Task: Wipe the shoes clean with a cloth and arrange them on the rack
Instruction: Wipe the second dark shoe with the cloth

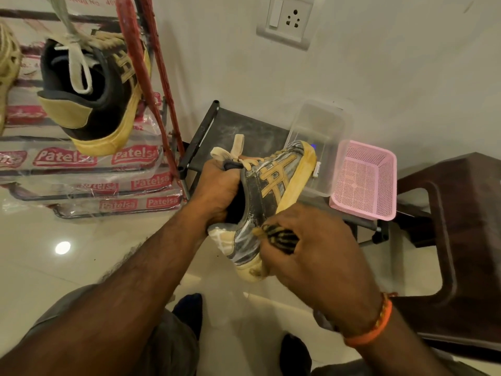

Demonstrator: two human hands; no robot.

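Nearest me, right hand [311,251] pinches striped black-yellow cloth [279,237] against black-and-tan sneaker [271,185]; left hand [217,191] grips its collar, held above bare glossy floor, low black rack [244,131] just behind.

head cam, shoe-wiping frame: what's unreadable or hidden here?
- Cloth: mostly hidden inside the right hand; only a striped patch shows, blurred.
- Held shoe: opening covered by the left hand; far side faces away.
- Second shoe on the rack: toe hidden behind the red frame.
- Third shoe: cut by the left edge.
- Clear container: contents unclear.
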